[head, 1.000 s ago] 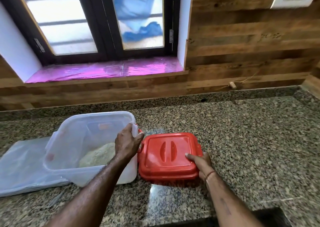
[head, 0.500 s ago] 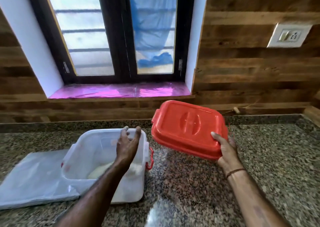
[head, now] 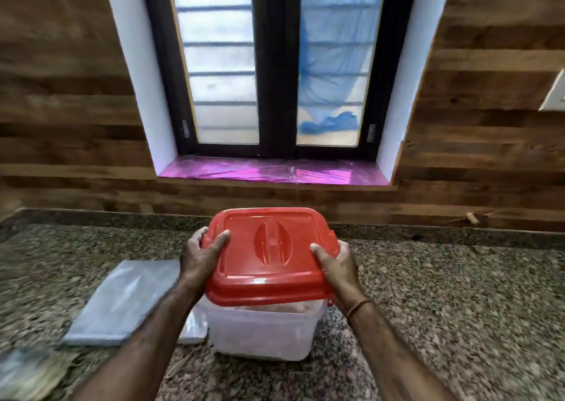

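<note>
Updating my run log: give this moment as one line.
left hand: grips red lid | right hand: grips red lid | red lid: over clear container

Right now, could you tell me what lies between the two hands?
The red lid, gripped by the left hand and right hand above the tub, in the head view.

The red lid [head: 269, 257] hides the mouth and contents of the tub [head: 260, 333], and part of the fingers of the left hand [head: 198, 258] and right hand [head: 339, 267]. The socket [head: 555, 95] is cut off by the right edge; the bench [head: 36, 278] is blurred at lower left.
</note>
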Available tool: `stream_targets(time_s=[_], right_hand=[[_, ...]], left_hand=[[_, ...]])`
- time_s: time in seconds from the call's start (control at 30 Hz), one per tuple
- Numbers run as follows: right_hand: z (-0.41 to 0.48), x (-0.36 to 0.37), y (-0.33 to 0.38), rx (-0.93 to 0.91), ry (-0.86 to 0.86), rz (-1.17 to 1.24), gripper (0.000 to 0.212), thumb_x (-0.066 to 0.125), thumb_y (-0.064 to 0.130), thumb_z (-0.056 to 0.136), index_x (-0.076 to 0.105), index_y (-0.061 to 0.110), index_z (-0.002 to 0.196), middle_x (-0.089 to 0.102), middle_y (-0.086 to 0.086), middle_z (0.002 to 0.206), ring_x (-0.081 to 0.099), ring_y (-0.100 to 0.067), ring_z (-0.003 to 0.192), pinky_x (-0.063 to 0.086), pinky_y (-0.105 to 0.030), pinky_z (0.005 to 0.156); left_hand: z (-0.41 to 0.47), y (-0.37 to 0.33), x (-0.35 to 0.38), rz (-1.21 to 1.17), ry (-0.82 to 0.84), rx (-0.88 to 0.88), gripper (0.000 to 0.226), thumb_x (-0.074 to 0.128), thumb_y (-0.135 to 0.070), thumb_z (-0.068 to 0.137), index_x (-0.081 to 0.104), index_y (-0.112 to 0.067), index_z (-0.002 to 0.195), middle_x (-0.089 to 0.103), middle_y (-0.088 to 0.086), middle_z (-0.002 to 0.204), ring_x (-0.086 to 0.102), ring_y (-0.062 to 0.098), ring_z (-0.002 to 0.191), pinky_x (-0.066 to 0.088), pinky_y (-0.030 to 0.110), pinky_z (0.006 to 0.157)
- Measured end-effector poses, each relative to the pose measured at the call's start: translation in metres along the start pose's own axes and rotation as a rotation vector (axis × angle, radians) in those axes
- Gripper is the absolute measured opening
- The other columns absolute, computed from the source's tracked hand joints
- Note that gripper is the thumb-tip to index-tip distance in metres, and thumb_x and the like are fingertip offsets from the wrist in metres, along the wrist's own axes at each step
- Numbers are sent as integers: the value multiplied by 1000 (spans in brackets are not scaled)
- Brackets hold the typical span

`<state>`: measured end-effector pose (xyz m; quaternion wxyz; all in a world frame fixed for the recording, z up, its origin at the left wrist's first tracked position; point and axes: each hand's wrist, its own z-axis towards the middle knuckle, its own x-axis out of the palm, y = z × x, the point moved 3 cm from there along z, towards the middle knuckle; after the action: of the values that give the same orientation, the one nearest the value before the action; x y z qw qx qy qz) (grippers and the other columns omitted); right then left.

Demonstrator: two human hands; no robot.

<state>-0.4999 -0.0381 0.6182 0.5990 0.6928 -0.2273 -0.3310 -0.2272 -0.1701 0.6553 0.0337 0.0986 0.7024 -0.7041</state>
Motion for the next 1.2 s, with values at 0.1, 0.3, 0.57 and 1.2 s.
stream_targets(time_s=[0.1, 0.3, 0.57, 1.2], right_hand=[[-9, 17, -17, 7, -70, -233, 79, 66, 73, 60, 66, 16, 114, 66, -8, 107, 67, -24, 95, 56, -30, 77], [-28, 28, -17, 65, -117, -295, 56, 70, 53, 83, 54, 12, 118, 63, -7, 110, 64, -23, 93, 51, -28, 66], [-35, 36, -33, 146, -80, -230, 68, 65, 72, 71, 37, 24, 111, 59, -7, 112, 66, -26, 96, 60, -47, 81], [-37, 31, -15, 111, -350, -489, 77, 70, 76, 63, 55, 14, 106, 64, -9, 112, 61, -30, 102, 56, -47, 87]], left_hand=[[2, 14, -12, 49, 22, -32, 90, 78, -67, 67, 59, -16, 138, 69, 6, 126, 69, 24, 106, 56, 44, 99], [24, 44, -15, 123, 141, -117, 67, 72, -68, 78, 64, -21, 126, 71, 7, 122, 69, 28, 105, 57, 48, 97], [35, 44, -11, 175, 212, -102, 61, 70, -47, 92, 57, -17, 143, 67, 3, 121, 63, 25, 103, 51, 36, 94], [1, 36, -18, 385, -4, -71, 78, 75, -52, 85, 46, -3, 138, 54, 21, 137, 58, 36, 118, 47, 35, 76]])
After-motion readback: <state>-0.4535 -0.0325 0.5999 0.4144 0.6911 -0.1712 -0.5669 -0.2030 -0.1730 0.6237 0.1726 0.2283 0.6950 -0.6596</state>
